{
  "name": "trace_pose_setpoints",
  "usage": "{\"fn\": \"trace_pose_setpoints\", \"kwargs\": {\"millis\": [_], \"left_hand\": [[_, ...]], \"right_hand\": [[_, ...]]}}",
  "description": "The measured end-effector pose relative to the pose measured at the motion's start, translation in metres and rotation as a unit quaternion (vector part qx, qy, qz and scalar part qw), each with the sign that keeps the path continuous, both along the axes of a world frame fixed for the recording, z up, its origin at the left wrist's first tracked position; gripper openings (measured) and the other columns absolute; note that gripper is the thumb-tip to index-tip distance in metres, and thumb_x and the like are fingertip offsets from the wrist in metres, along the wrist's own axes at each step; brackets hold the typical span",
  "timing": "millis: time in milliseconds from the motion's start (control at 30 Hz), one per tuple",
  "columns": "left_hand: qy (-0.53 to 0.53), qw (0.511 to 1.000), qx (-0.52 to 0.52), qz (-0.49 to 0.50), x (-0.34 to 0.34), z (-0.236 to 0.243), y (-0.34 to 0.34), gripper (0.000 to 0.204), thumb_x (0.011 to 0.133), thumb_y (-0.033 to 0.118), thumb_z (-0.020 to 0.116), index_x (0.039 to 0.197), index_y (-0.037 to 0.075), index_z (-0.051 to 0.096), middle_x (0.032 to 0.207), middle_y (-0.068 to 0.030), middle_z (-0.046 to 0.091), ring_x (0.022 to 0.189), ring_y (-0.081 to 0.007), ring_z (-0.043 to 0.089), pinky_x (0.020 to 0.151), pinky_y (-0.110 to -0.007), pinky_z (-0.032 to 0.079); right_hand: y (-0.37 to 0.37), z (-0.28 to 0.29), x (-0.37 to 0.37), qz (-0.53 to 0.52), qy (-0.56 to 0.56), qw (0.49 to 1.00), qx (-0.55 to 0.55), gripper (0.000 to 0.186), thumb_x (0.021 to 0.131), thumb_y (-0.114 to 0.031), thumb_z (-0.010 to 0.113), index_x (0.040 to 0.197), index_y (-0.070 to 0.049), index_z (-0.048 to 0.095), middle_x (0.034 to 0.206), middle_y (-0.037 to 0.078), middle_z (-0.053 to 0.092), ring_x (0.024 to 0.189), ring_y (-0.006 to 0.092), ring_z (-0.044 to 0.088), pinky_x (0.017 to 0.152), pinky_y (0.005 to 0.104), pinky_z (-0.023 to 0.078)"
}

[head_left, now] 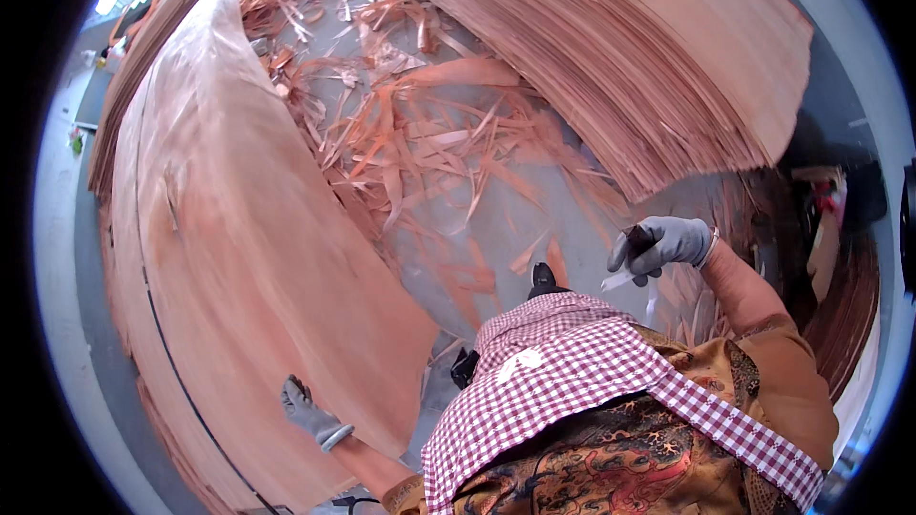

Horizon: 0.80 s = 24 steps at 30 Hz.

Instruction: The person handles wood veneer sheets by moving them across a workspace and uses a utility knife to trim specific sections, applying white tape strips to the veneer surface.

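My left hand, in a grey glove, lies on a large pinkish wood veneer sheet at the left. Its fingers are stretched out and nothing shows in them. Long and slightly rippled, the sheet tops a stack, and a small split or flaw marks its surface. My right hand, also gloved in grey, is held off to the right, closed round a dark-handled knife. The pale blade points down and to the left. A thin whitish strip hangs below that hand.
A second tall veneer stack stands at the far right, its layered edges facing me. Torn veneer scraps litter the grey floor between the stacks. A dark line or cord runs along the left sheet. Darker sheets stand at the right edge.
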<state>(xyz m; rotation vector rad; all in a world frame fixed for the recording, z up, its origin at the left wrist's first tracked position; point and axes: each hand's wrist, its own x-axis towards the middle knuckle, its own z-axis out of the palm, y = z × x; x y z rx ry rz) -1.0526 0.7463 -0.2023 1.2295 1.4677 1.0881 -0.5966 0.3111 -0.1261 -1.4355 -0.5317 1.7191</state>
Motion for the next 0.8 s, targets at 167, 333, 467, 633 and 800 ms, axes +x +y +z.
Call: {"fn": "trace_pose_setpoints", "kwargs": {"millis": [167, 333, 467, 633, 800], "left_hand": [[0.093, 0.995, 0.028, -0.013, 0.032, 0.007, 0.013, 0.024, 0.091, 0.02, 0.055, 0.105, 0.001, 0.06, 0.103, -0.0072, 0.062, 0.097, -0.0153, 0.055, 0.085, -0.031, 0.043], [0.124, 0.991, 0.027, 0.051, 0.052, 0.001, 0.054, 0.025, 0.091, 0.021, 0.054, 0.104, 0.0, 0.06, 0.102, -0.0072, 0.061, 0.096, -0.017, 0.055, 0.086, -0.031, 0.043], [0.113, 0.989, 0.066, 0.072, 0.13, -0.006, 0.13, 0.029, 0.091, 0.022, 0.053, 0.108, -0.001, 0.059, 0.105, -0.009, 0.061, 0.098, -0.0198, 0.055, 0.086, -0.033, 0.043], [0.062, 0.996, 0.055, 0.017, 0.245, -0.023, 0.257, 0.035, 0.092, 0.024, 0.052, 0.115, -0.002, 0.057, 0.109, -0.0113, 0.061, 0.095, -0.0208, 0.058, 0.083, -0.033, 0.047], [0.126, 0.99, 0.035, -0.051, 0.341, -0.021, 0.379, 0.042, 0.094, 0.027, 0.05, 0.126, -0.001, 0.049, 0.126, -0.0126, 0.051, 0.113, -0.0208, 0.049, 0.096, -0.033, 0.04]], "right_hand": [[0.077, -0.046, 0.046, 0.154, 0.05, 0.986, -0.028, 0.036, 0.08, -0.017, 0.065, 0.109, 0.0, 0.052, 0.075, 0.001, 0.055, 0.06, 0.0079, 0.048, 0.052, 0.0223, 0.04], [0.127, -0.133, 0.097, 0.259, 0.02, 0.963, -0.07, 0.041, 0.078, -0.021, 0.067, 0.108, 0.002, 0.051, 0.086, 0.006, 0.056, 0.077, 0.0126, 0.051, 0.065, 0.0288, 0.044], [0.198, -0.133, 0.15, 0.222, -0.132, 0.965, -0.039, 0.044, 0.073, -0.021, 0.07, 0.105, 0.002, 0.05, 0.089, 0.012, 0.06, 0.081, 0.0198, 0.054, 0.072, 0.0343, 0.044], [0.278, -0.093, 0.224, 0.218, -0.329, 0.919, -0.013, 0.06, 0.068, -0.034, 0.077, 0.108, 0.001, 0.049, 0.092, 0.014, 0.061, 0.086, 0.0261, 0.058, 0.075, 0.0364, 0.045], [0.312, -0.115, 0.332, -0.037, -0.165, 0.98, -0.101, 0.027, 0.079, -0.024, 0.071, 0.09, -0.001, 0.062, 0.082, 0.003, 0.063, 0.079, 0.0133, 0.059, 0.073, 0.0264, 0.046]]}}
